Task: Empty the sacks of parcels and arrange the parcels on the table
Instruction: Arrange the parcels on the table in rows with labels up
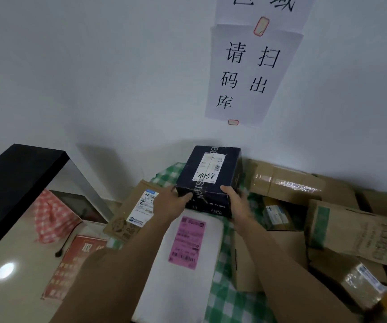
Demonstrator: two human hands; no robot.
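Note:
A dark navy box (207,183) with a white label marked 4458 sits near the wall on the green checked cloth (225,299). My left hand (171,201) grips its near left corner, and my right hand (236,201) holds its near right side. Below the box lies a white padded parcel (164,276) with a pink label. A brown carton (129,210) with a white label lies to the left, partly under my left wrist.
Several brown cartons (355,231) are piled at the right, one taped (281,180) against the wall. A black stand (17,183) rises at the left over a red checked cloth (50,215). A red printed sign (76,264) lies on the beige tabletop (13,294).

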